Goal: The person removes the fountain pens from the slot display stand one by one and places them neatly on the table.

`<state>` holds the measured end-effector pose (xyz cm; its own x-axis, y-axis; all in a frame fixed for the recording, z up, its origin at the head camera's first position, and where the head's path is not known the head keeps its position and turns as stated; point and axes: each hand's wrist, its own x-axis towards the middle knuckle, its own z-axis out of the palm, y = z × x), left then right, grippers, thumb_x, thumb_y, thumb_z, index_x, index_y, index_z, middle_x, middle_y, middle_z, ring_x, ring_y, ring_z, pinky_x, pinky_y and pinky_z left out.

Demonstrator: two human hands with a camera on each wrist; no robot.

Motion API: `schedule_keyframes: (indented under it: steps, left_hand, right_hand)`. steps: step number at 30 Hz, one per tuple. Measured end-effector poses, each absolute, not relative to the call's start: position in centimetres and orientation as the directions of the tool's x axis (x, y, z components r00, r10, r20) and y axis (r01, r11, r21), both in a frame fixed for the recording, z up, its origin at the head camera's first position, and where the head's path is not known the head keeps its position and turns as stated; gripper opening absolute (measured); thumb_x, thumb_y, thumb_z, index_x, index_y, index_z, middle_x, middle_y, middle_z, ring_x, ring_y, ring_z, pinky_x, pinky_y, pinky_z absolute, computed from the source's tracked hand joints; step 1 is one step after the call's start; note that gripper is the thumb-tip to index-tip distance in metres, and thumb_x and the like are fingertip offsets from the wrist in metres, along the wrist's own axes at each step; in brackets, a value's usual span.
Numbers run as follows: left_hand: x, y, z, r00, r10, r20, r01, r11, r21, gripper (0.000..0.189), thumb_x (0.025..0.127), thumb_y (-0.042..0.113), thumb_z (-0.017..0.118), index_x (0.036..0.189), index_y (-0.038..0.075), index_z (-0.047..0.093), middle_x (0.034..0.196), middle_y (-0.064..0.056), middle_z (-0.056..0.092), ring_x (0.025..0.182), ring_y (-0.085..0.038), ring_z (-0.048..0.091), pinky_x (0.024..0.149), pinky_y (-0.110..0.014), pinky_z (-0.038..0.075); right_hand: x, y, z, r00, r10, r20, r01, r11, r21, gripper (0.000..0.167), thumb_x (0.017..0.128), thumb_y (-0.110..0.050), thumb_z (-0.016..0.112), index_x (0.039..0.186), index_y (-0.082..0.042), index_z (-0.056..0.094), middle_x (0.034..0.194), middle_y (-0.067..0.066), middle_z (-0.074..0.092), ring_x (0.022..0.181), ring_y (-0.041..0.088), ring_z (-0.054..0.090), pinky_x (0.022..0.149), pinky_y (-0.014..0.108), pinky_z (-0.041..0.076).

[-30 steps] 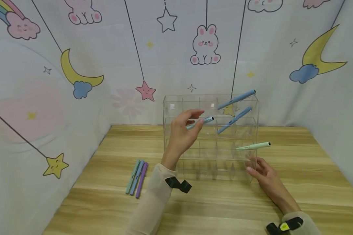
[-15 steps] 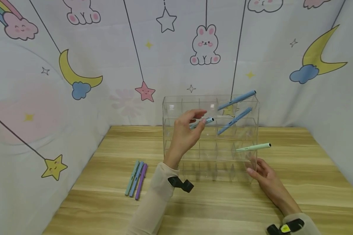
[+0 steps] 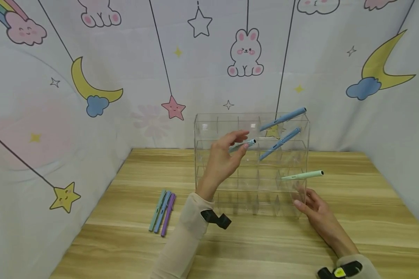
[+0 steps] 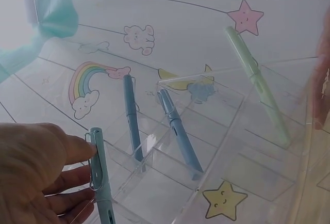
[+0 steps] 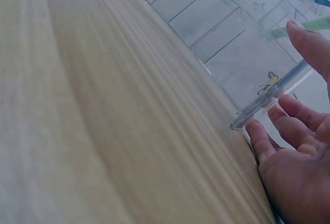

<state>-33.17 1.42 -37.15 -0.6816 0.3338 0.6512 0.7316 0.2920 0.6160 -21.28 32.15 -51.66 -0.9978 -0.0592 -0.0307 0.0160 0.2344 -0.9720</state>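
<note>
A clear compartment rack (image 3: 216, 128) stands upright on the table. My left hand (image 3: 221, 161) is in front of its upper middle part, pinching a light teal pen (image 4: 100, 175) between thumb and fingers. The pen's capped end points right; its other end is hidden in the head view. Two blue pens, an upper one (image 3: 283, 119) and a lower one (image 3: 280, 144), lean out of compartments on the right. Below them a pale green pen (image 3: 303, 175) sticks out. At the rack's lower right edge, my right hand (image 5: 299, 146) grips the side panel (image 5: 270, 95), thumb and fingers on opposite sides.
Left of my left sleeve, three pens lie side by side on the wooden table (image 3: 265, 248): green (image 3: 157, 211), blue (image 3: 163, 212) and purple (image 3: 168, 215). A printed white cloth (image 3: 143, 58) hangs behind the rack and along both sides.
My left hand has shifted slightly right, still pinching the teal pen. The right hand stays at the rack's edge, and the other pens keep their places.
</note>
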Motion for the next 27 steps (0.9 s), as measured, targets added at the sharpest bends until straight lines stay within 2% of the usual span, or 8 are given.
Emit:
schedule_keyframes:
  steps: [5, 9, 18, 24, 27]
  left_hand:
    - [-33.08, 1.55, -37.19, -0.677, 0.355, 0.645, 0.735, 0.286, 0.615, 0.033, 0.103, 0.006, 0.070, 0.136, 0.002, 0.070, 0.120, -0.017, 0.080, 0.112, -0.030, 0.077, 0.103, -0.050, 0.061]
    - [-33.05, 1.59, -37.20, -0.673, 0.356, 0.648, 0.739, 0.289, 0.608, 0.033, 0.103, 0.005, 0.070, 0.136, 0.002, 0.070, 0.121, -0.018, 0.079, 0.111, -0.029, 0.077, 0.101, -0.046, 0.062]
    - [-33.04, 1.74, -37.29, -0.653, 0.330, 0.681, 0.757, 0.272, 0.594, 0.025, 0.102, 0.003, 0.071, 0.126, 0.001, 0.076, 0.122, -0.017, 0.079, 0.106, -0.029, 0.077, 0.095, -0.044, 0.063]
    - [-32.96, 1.44, -37.07, -0.646, 0.289, 0.706, 0.763, 0.273, 0.586, 0.022, 0.102, 0.006, 0.072, 0.124, 0.003, 0.077, 0.118, -0.013, 0.081, 0.099, -0.026, 0.076, 0.093, -0.041, 0.062]
    - [-32.96, 1.33, -36.79, -0.632, 0.272, 0.726, 0.775, 0.255, 0.579, 0.021, 0.103, 0.007, 0.071, 0.123, 0.004, 0.076, 0.117, -0.013, 0.081, 0.099, -0.025, 0.077, 0.094, -0.044, 0.063]
  right_hand:
    - [-21.24, 32.17, -51.69, -0.998, -0.059, -0.034, 0.020, 0.231, -0.973, 0.061, 0.113, -0.027, 0.056, 0.166, -0.009, 0.032, 0.170, 0.032, 0.034, 0.128, -0.018, 0.051, 0.098, 0.004, 0.043]
    - [-21.25, 32.25, -51.66, -0.997, -0.061, -0.038, 0.023, 0.234, -0.972, 0.061, 0.113, -0.028, 0.056, 0.166, -0.010, 0.032, 0.171, 0.031, 0.034, 0.128, -0.019, 0.048, 0.097, 0.003, 0.042]
    - [-21.29, 32.44, -51.72, -0.997, -0.066, -0.036, 0.021, 0.223, -0.975, 0.063, 0.113, -0.027, 0.056, 0.167, -0.009, 0.030, 0.172, 0.030, 0.032, 0.127, -0.019, 0.050, 0.098, 0.004, 0.042]
    - [-21.41, 32.51, -51.62, -0.996, -0.050, -0.078, 0.062, 0.269, -0.961, 0.066, 0.112, -0.033, 0.058, 0.168, -0.012, 0.029, 0.173, 0.023, 0.036, 0.135, -0.010, 0.046, 0.097, 0.004, 0.040]
    - [-21.40, 32.56, -51.61, -0.996, -0.051, -0.078, 0.062, 0.267, -0.962, 0.066, 0.113, -0.032, 0.057, 0.168, -0.012, 0.028, 0.173, 0.023, 0.035, 0.137, -0.007, 0.045, 0.097, 0.003, 0.040]
